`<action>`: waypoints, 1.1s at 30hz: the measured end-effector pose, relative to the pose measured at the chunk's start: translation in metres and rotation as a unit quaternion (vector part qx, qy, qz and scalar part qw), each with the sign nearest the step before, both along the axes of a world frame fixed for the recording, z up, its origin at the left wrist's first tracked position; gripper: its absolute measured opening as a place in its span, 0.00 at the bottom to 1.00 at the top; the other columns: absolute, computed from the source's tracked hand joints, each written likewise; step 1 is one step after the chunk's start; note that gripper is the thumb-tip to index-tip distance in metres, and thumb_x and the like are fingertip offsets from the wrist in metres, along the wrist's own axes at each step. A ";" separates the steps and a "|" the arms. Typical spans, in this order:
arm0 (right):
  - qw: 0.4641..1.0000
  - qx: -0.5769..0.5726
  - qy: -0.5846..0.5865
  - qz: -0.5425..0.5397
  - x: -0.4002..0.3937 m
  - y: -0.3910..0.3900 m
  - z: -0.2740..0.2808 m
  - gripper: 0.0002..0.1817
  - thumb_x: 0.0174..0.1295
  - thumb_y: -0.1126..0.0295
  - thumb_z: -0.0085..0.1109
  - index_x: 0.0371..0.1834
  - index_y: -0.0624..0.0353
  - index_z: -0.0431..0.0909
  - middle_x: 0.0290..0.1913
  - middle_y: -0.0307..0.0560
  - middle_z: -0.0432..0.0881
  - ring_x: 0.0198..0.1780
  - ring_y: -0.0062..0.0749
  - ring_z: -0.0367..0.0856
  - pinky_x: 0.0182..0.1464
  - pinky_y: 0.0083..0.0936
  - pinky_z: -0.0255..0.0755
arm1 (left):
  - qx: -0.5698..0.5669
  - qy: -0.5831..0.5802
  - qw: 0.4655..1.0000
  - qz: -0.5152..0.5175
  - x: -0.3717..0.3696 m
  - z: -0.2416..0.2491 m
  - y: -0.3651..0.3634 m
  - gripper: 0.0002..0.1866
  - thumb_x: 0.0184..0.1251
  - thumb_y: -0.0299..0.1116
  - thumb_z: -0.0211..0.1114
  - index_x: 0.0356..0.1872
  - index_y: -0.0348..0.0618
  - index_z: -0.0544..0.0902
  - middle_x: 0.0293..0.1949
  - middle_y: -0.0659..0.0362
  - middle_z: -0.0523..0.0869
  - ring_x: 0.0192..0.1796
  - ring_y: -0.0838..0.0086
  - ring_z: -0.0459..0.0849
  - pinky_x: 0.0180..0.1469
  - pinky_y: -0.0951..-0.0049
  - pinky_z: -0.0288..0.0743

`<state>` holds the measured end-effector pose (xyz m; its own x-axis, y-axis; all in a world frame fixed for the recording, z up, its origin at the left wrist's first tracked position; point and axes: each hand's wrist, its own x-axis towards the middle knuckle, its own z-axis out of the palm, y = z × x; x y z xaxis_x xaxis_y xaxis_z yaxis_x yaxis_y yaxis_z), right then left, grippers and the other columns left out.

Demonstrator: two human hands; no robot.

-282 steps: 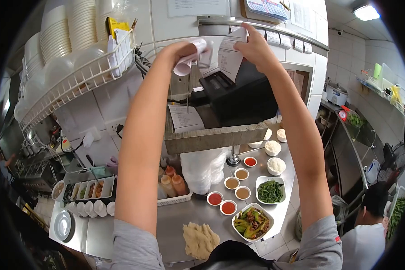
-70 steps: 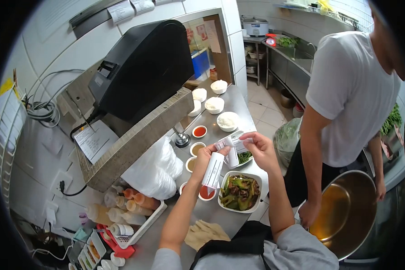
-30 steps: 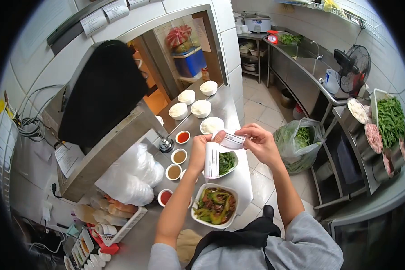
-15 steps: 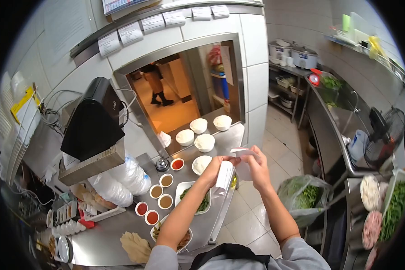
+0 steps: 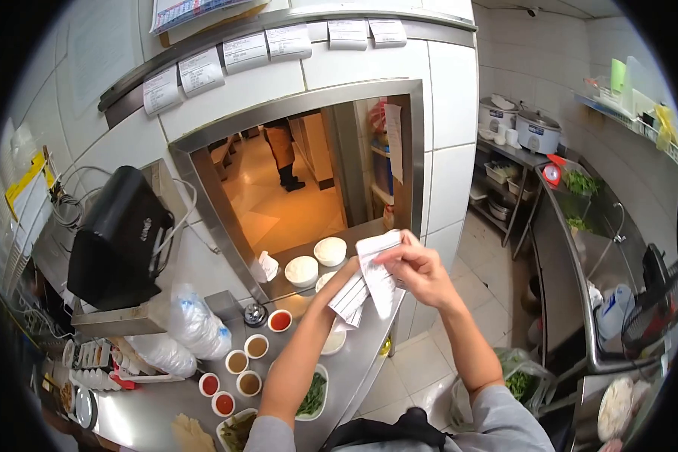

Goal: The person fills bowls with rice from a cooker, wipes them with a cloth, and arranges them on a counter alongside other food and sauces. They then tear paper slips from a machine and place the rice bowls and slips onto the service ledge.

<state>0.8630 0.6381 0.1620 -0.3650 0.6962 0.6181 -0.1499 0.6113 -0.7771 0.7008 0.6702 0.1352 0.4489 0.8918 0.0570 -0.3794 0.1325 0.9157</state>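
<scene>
Both my hands are raised over the counter's edge with printed paper slips. My left hand [image 5: 348,273], mostly hidden behind the paper, grips a folded bunch of order slips [image 5: 348,301]. The curled fingers of my right hand [image 5: 423,275] pinch another order slip [image 5: 378,280], its lower end hanging in front of the bunch. Beneath and beyond the hands stand white bowls of rice [image 5: 301,271]. Left of my left forearm are small cups of brown sauce [image 5: 257,347] and red sauce [image 5: 280,321]. A dish of green vegetables [image 5: 311,395] is partly covered by that forearm.
More slips [image 5: 246,51] hang from a rail above the serving window [image 5: 422,166]. A black printer [image 5: 120,241], plastic-wrapped stacks [image 5: 196,324] and a call bell [image 5: 255,314] stand left. A person [image 5: 282,154] stands beyond the window. A bag of greens [image 5: 516,384] is at right.
My view has shifted. The slips have turned to show their printed faces, and my right hand has moved over the front of them. The person beyond the window now stands upright.
</scene>
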 end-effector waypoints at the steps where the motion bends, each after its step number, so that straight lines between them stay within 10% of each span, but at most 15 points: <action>1: 0.999 0.022 0.013 0.029 0.009 0.017 0.007 0.06 0.58 0.79 0.51 0.36 0.61 0.78 0.38 0.39 0.68 0.39 0.19 0.68 0.38 0.15 0.64 | -0.010 -0.014 1.000 -0.011 0.006 0.001 0.011 0.21 0.62 0.45 0.56 0.49 0.40 0.73 0.38 0.59 0.80 0.35 0.80 0.81 0.33 0.82 0.77; 4: 0.995 0.051 0.055 0.061 0.041 0.069 0.043 0.02 0.58 0.77 0.54 0.33 0.60 0.75 0.37 0.37 0.70 0.38 0.18 0.70 0.38 0.15 0.65 | 0.021 0.115 0.993 -0.012 0.024 0.021 0.040 0.18 0.61 0.47 0.59 0.38 0.41 0.81 0.24 0.68 0.77 0.22 0.89 0.73 0.22 0.88 0.64; 10: 0.903 0.339 0.081 -0.251 0.100 0.261 0.224 0.09 0.53 0.74 0.59 0.37 0.61 0.77 0.32 0.36 0.78 0.28 0.16 0.70 0.32 0.14 0.67 | 0.101 0.275 0.953 0.081 0.075 0.056 0.054 0.19 0.60 0.49 0.61 0.31 0.41 0.82 0.11 0.73 0.61 0.15 0.89 0.54 0.17 0.84 0.44; 11: 0.914 0.326 0.095 -0.223 0.101 0.300 0.244 0.10 0.51 0.72 0.60 0.38 0.57 0.79 0.33 0.38 0.78 0.30 0.19 0.69 0.35 0.17 0.67 | 0.074 0.279 0.953 0.094 0.078 0.063 0.048 0.19 0.57 0.48 0.64 0.30 0.38 0.84 0.24 0.66 0.80 0.32 0.85 0.74 0.38 0.83 0.66; 15: 0.819 0.408 0.032 -0.403 0.118 0.385 0.264 0.10 0.48 0.65 0.64 0.36 0.38 0.83 0.52 0.46 0.67 0.51 0.42 0.66 0.54 0.33 0.64 | 0.077 0.313 0.933 0.160 0.077 0.062 0.032 0.18 0.58 0.45 0.63 0.31 0.37 0.83 0.28 0.65 0.80 0.36 0.84 0.74 0.41 0.84 0.65; 22: 0.783 0.432 0.089 -0.439 0.119 0.399 0.281 0.10 0.48 0.61 0.65 0.35 0.35 0.83 0.45 0.42 0.68 0.50 0.40 0.62 0.55 0.32 0.61 | -0.031 0.279 0.933 0.224 0.075 0.052 0.015 0.15 0.57 0.41 0.65 0.33 0.37 0.84 0.29 0.65 0.81 0.36 0.85 0.74 0.42 0.84 0.66; 24: 0.776 0.428 0.119 -0.449 0.111 0.398 0.284 0.08 0.47 0.60 0.66 0.33 0.38 0.84 0.43 0.42 0.68 0.49 0.39 0.62 0.52 0.31 0.62 | 0.019 0.265 0.928 0.260 0.079 0.046 0.018 0.12 0.60 0.38 0.62 0.29 0.39 0.84 0.20 0.70 0.75 0.24 0.89 0.65 0.26 0.86 0.58; 33: 0.756 0.364 0.203 -0.505 0.104 0.384 0.285 0.10 0.47 0.56 0.66 0.25 0.48 0.82 0.33 0.40 0.72 0.40 0.33 0.70 0.40 0.29 0.66 | 0.010 0.233 0.934 0.272 0.079 0.050 0.009 0.11 0.58 0.34 0.64 0.31 0.35 0.83 0.26 0.64 0.81 0.30 0.85 0.73 0.35 0.85 0.66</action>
